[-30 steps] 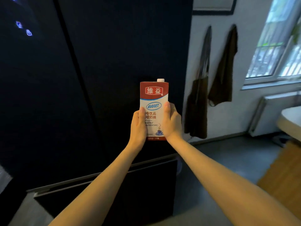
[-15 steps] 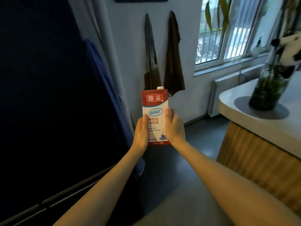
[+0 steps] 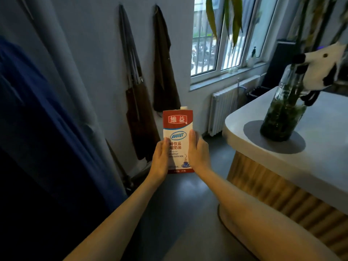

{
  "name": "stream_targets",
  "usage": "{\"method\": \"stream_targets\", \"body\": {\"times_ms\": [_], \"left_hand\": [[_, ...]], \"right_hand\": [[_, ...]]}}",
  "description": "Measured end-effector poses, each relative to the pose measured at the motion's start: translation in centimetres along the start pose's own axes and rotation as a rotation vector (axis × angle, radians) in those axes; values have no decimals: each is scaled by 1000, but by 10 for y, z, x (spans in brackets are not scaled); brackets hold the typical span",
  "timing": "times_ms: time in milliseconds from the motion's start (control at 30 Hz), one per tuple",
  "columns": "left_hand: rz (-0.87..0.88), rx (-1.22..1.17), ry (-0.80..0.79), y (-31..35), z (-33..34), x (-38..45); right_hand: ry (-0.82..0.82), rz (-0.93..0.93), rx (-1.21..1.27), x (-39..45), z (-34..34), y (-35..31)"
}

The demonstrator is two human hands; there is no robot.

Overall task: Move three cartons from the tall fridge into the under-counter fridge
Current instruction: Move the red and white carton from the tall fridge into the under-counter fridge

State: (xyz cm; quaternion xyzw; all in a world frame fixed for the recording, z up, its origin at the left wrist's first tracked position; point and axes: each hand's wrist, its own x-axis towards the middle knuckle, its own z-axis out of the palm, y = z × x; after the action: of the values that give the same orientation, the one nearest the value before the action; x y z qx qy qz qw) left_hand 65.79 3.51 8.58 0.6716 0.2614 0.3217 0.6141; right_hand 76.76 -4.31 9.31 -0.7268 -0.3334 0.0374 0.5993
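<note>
Here, the carton (image 3: 178, 141) stands upright in the air, just left of the counter (image 3: 320, 159); the left hand (image 3: 160, 162) and right hand (image 3: 198, 153) grip its two sides, fingers wrapped round it; a vase (image 3: 282, 113) sits on the counter.

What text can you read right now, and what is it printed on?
All on the carton, held by the left hand and right hand:
"維益" in the red band.
"AVOSET" in the blue oval.
"饮品" and "奶油", partly covered.
"ncentrate", partly covered.
Bottom line: too small to read.
</note>
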Motion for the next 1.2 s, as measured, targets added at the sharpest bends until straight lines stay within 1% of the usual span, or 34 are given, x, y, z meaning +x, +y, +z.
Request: {"method": "stream_targets", "body": {"times_ms": [133, 267, 333, 433, 567, 733, 900, 1000, 1200], "left_hand": [[-7, -10, -69, -11, -1, 55], [-72, -5, -48, -21, -1, 111], [-104, -13, -83, -22, 0, 131], [-61, -34, -137, -20, 0, 154], [-28, -23, -120, -20, 1, 187], [-41, -3, -132, -37, 6, 245], [-6, -12, -124, -45, 14, 299], [-15, -20, -104, -51, 21, 340], [-5, -2, -77, -62, 36, 420]], "right_hand": [[55, 38, 3, 44, 17, 12], [99, 58, -10, 85, 35, 26], [103, 71, -19, 101, 41, 31], [103, 59, -33, 125, 49, 39], [114, 53, -19, 160, 61, 54], [91, 9, -22, 213, 77, 77], [64, -38, -93, 271, 94, 109], [43, -29, -51, 312, 107, 129], [44, -64, -53, 389, 120, 155]]}}
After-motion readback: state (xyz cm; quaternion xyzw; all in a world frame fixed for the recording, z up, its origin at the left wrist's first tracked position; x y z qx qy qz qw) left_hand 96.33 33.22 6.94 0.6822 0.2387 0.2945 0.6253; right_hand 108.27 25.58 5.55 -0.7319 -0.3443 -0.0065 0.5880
